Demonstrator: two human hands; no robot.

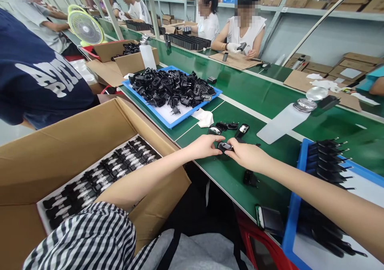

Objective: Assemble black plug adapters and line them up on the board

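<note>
Between my two hands is a small black plastic charger housing (224, 146) with a pale, shiny inside. My left hand (204, 147) grips its left side, thumb and fingers bent around the edge. My right hand (248, 155) pinches the right end of the same piece. Just beyond lie several black parts, among them an open housing with white inside (243, 130) and another (215, 131) close to my left fingers. Below my right hand, a black plug piece (251, 179) rests on the green table (231, 185).
A blue-rimmed tray (171, 123) heaped with black plug parts stands ahead. At right, another blue tray (288, 238) holds rows of plugs. A white bottle (283, 122) stands by the divider. An open carton (90, 122) with packed parts is at my left. Co-workers sit across.
</note>
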